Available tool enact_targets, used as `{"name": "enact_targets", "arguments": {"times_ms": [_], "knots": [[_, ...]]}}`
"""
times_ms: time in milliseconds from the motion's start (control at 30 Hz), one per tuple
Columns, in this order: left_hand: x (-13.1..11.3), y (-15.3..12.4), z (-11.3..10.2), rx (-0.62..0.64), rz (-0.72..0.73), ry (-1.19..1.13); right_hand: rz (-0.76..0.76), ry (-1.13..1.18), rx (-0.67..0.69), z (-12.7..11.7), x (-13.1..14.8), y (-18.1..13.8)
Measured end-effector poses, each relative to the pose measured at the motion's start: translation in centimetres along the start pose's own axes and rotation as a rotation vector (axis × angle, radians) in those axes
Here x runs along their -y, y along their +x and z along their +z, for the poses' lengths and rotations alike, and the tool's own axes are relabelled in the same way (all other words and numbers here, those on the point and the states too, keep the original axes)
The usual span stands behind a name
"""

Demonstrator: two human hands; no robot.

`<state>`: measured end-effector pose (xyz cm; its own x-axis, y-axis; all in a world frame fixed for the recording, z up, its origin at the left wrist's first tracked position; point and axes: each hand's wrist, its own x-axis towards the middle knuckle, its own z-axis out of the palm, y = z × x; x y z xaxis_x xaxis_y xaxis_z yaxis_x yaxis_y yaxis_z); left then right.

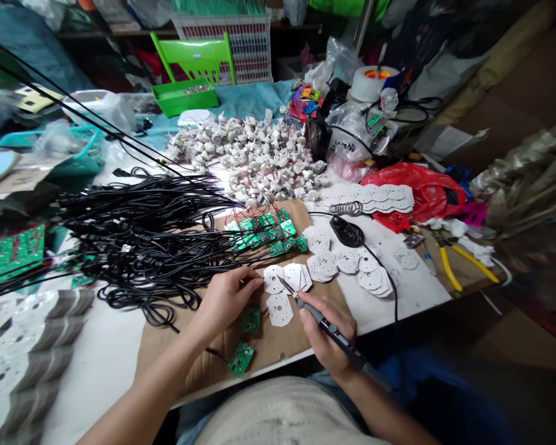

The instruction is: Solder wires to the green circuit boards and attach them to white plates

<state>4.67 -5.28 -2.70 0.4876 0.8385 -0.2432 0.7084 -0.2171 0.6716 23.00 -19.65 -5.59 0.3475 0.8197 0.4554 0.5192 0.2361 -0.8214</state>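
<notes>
Looking down from the head camera, a cluttered workbench (412, 296) is seen with two bare hands at its near edge. The right hand (327, 337) is closed around a slim black soldering iron (333, 334), gripped like a pen, with the metal tip angled up and left onto a white round aluminium board (273, 279). The left hand (227, 296) is held just beside that board, fingers pinched together at its left rim; whether something thin is held between them cannot be told. A second white round board (280, 309) lies just below on the brown cardboard sheet (278, 346). Two small green circuit boards (241, 357) lie near the left wrist. A tangled heap of black cables (139, 241) is spread to the left. A cluster of green circuit boards with red wires (269, 232) sits beyond the hands, and behind it a pile of small white plastic parts (254, 157). Yellow-handled pliers (458, 266) lie well apart on the right.
</notes>
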Motion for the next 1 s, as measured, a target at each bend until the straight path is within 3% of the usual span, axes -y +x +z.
{"name": "enact_targets", "arguments": {"times_ms": [100, 200, 567, 1000], "knots": [[0.1, 0.7, 0.1, 0.034, -0.169, -0.094, 0.005, -0.002, 0.028, 0.0, 0.2, 0.5], [0.0, 1.2, 0.1, 0.039, -0.219, -0.084, 0.015, 0.004, 0.039, 0.1, 0.8, 1.4], [-0.9, 1.8, -0.1, 0.052, -0.21, 0.111, -0.005, 0.046, 0.064, 1.5, 0.7, 2.2], [-0.9, 2.0, -0.1, 0.073, -0.222, 0.085, 0.013, 0.065, 0.103, 1.9, 0.1, 1.7]]}}
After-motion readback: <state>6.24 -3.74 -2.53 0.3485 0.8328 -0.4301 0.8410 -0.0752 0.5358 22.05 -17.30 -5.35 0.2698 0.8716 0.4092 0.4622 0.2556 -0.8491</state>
